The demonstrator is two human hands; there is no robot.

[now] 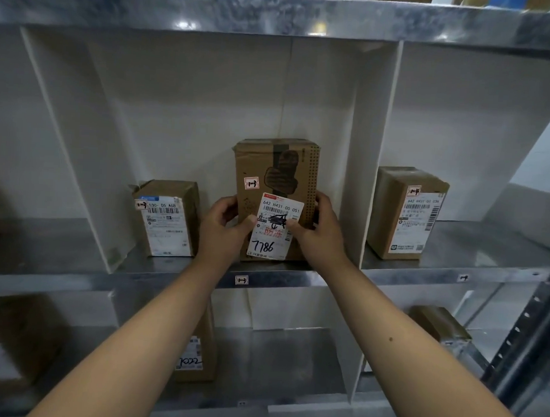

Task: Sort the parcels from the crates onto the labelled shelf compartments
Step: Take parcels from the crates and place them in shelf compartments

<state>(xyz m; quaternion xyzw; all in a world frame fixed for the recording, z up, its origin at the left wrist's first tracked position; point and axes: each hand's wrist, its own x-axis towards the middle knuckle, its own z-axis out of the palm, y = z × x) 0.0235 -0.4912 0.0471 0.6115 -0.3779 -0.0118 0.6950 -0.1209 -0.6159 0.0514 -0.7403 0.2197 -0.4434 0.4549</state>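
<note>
Two hands hold one parcel (275, 176), a tall brown carton that stands upright at the front edge of the shelf (176, 271), in the middle compartment and nearer its right divider (377, 149). The left hand (221, 226) grips the carton's left side, fingers curled round the edge and thumb on the front. The right hand (323, 232) grips the right side the same way, its thumb pressing on the label (274, 236).

That white label reads "642 H431-00 051" over a barcode, with a black scribble, red characters "防冻" and a handwritten "7786" below. A small red-framed sticker (251, 183) sits higher on the carton's front; a similar tag (241, 280) is stuck to the shelf's front edge just under the parcel.

In the same compartment, toward its left side, stands the left box (169, 218), apart from the parcel; its label starts "530- D5 A68". Past the divider, in the next compartment, the right box (406, 214) shows "642 H431-00 036". On the shelf below, a lower box (198, 347) carries handwriting that looks like "1022", partly hidden by the left forearm.
</note>
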